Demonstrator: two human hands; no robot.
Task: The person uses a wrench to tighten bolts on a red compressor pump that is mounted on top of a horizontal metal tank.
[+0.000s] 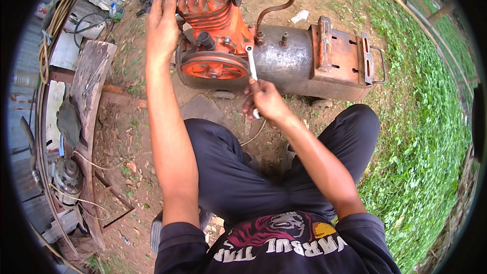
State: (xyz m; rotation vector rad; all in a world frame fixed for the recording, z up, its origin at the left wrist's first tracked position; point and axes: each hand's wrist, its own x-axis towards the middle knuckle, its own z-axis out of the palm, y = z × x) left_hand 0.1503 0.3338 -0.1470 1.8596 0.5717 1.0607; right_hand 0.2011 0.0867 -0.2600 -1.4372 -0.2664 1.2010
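Observation:
An orange finned compressor pump with a pulley wheel at its near side sits on a dark metal air tank. My left hand rests against the left side of the pump's fins, its fingers stretched out toward the top. In my right hand is a combination spanner, gripped round its shank. The spanner's ring end lies at the pump's base, right of the pulley; whether it sits over a bolt I cannot tell. Its other end pokes out below my fingers.
A curved copper-coloured pipe runs from the pump down to the tank. A rusty slotted mounting plate tops the tank's right end. At left stand a weathered plank and a round metal machine part. Grass grows at right.

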